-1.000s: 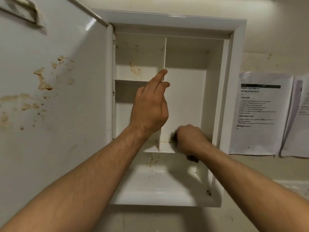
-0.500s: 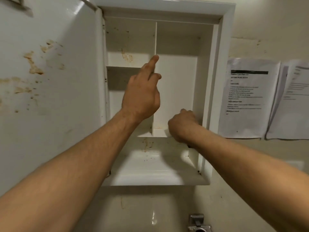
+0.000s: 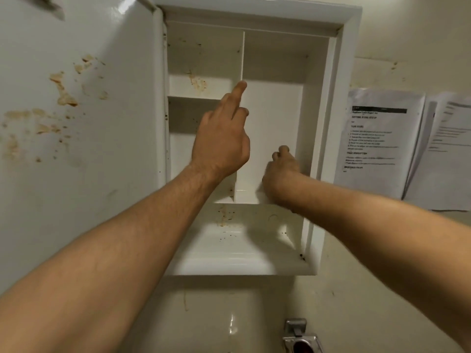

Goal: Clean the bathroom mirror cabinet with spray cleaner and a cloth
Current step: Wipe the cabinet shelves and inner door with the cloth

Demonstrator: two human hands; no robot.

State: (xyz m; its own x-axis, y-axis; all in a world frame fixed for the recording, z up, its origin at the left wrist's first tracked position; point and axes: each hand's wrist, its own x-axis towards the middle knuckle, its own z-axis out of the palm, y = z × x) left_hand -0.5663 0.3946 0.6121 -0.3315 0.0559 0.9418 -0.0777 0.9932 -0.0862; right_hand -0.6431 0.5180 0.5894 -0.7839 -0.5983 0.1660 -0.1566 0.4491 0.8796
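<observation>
Right grip [image 3: 281, 171]: blurred, fingers curled; whatever lies beneath it is hidden.
Cabinet door [image 3: 76, 123]: cut off at the left and top edges.
Printed sheet [image 3: 377, 143]: text too small to read.
Second sheet [image 3: 448, 149]: runs off the right edge.
Metal fixture [image 3: 302, 338]: cut by the bottom edge.

door [image 3: 89, 149] hanging at 9 o'clock of cabinet [image 3: 349, 72] | left hand [image 3: 220, 146] sitting before divider [image 3: 243, 54] | right hand [image 3: 280, 177] sitting in right compartment | papers [image 3: 377, 143] hanging at 3 o'clock

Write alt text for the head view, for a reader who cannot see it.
Two bare hands reach into an open, brown-stained white cabinet: the left hand points at the centre divider, the right hand curls low in the right compartment.
</observation>
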